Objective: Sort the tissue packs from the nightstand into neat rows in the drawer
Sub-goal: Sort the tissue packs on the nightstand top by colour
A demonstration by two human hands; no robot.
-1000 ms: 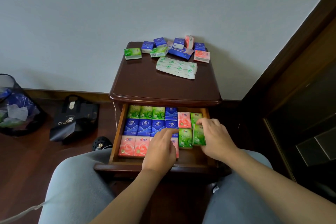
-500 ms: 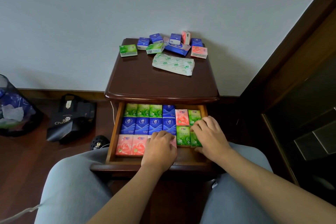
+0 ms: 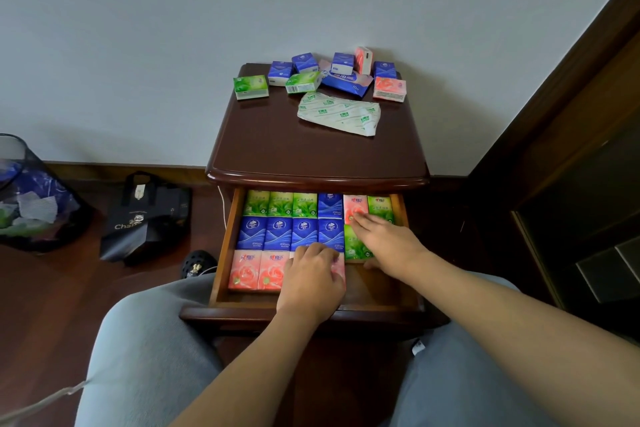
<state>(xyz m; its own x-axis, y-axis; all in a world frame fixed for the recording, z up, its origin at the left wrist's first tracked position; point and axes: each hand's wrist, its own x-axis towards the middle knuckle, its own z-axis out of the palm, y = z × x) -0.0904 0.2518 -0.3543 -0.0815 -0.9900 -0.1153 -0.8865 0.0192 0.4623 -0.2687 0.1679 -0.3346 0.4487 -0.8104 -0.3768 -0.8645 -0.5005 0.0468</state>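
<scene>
Right hand (image 3: 388, 239) now stretched flat, fingers straightened out over the green packs (image 3: 356, 244) at the drawer's (image 3: 221, 253) right end and reaching the pink pack (image 3: 355, 206) behind, no longer curled at their edge. Left hand (image 3: 313, 276) loosely curled, fingertips pressing on the front-row pink packs (image 3: 258, 270) (grip underneath hidden, cannot tell). Inside: green at the back, blue packs (image 3: 278, 234) in the middle, pink in front; more loose packs (image 3: 251, 87) on the nightstand (image 3: 311, 156) beside a white wrapper (image 3: 339, 113).
</scene>
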